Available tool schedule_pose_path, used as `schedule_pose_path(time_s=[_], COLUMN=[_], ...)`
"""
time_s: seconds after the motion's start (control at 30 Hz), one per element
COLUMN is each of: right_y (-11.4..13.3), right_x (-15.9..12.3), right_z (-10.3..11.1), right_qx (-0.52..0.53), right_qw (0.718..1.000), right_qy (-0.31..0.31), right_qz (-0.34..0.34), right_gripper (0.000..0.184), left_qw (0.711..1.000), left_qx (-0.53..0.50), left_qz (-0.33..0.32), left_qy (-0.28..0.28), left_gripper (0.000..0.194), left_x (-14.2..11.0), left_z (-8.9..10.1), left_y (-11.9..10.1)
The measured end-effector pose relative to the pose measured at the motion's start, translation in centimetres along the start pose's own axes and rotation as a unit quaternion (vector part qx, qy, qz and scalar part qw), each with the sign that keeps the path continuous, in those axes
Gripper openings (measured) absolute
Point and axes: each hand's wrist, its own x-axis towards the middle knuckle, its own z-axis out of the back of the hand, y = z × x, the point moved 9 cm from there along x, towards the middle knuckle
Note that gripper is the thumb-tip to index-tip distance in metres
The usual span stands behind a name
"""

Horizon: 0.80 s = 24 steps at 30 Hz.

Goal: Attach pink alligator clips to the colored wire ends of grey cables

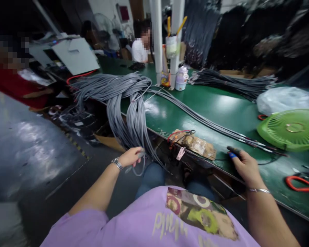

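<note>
My left hand (131, 156), with a watch at its wrist, is closed round a thin grey cable (143, 166) that loops down beside my knee. Just beyond it, a thick bundle of grey cables (137, 116) hangs over the table's edge. My right hand (247, 168) is over the near edge of the green table, fingers stretched out and nothing visible in them. Dark coverings and a blue band are on its fingers. A thin black wire passes under or beside it. Left of that hand lies a worn wooden block (199, 145) with wires and a pink clip (180, 153).
Long grey cables (195, 116) run across the green table (221, 103) towards a green basket (288, 128). Red-handled pliers (298, 183) lie at the right. A plastic bag (284, 97), dark cables (234, 82) and posts stand behind. Other people sit at the left and back.
</note>
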Motion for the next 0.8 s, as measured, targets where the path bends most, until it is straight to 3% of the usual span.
schedule_pose_path(time_s=[0.07,0.13,0.27,0.43,0.5,0.6,0.8], right_y=[0.3,1.1,2.1,2.3,2.5,2.1,1.5], right_x=[-0.1,0.0,0.2,0.1,0.2,0.4,0.5], right_z=[-0.2,-0.2,-0.2,0.1,0.1,0.2,0.1], right_qx=[-0.012,-0.006,0.002,0.028,0.044,0.059,0.091], right_qw=[1.000,1.000,1.000,0.999,0.999,0.998,0.995], right_qy=[0.011,0.016,0.024,0.017,0.014,0.000,-0.016], right_qz=[-0.017,-0.012,-0.010,-0.028,-0.022,-0.034,-0.037], right_gripper=[0.032,0.032,0.031,0.028,0.029,0.028,0.029], left_qw=[0.987,0.974,0.974,0.940,0.915,0.872,0.785], left_qx=[0.163,0.225,0.156,0.163,0.201,0.268,0.416], left_qz=[0.011,-0.030,-0.161,-0.291,-0.343,-0.409,-0.459], left_qy=[0.007,0.016,0.026,-0.065,-0.071,-0.037,-0.005], left_gripper=[0.011,0.015,0.038,0.041,0.038,0.035,0.033], left_x=[0.1,0.2,-0.1,1.4,2.8,4.8,9.2], left_z=[0.6,1.1,1.7,2.3,1.1,-2.2,-9.6], left_y=[0.4,-1.4,-9.0,-18.8,-22.2,-27.0,-34.9])
